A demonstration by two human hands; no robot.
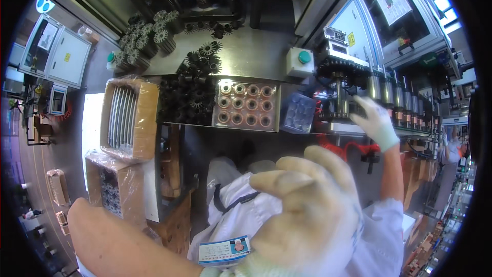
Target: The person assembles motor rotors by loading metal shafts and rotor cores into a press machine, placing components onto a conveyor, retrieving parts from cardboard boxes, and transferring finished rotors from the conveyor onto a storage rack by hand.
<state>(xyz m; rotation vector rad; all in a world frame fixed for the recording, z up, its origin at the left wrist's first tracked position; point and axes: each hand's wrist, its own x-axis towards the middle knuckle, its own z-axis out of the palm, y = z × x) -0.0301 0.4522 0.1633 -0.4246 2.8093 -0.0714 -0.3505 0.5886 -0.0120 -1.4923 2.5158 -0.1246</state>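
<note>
My left hand (310, 210), in a whitish glove, is raised close to the camera in front of my body. Its fingers are loosely bent and apart, with nothing visible in them. Out to the right, my gloved right hand (376, 123) has its fingers spread beside a row of upright metal cylinders (388, 95) on a machine. Nearest its fingertips is a shiny vertical post (339, 97), and I see no grip on it. A tray of copper-coloured ring parts (244, 103) lies on the bench, with a clear bluish plastic box (299, 113) to its right.
Dark finned parts (197, 84) are heaped left of the tray; greyish toothed stacks (154, 36) stand behind. A plastic-lined carton (130, 118) holds metal rods. A green-button box (300, 62) sits at the bench's right end. Red hoses (338, 146) hang below the machine.
</note>
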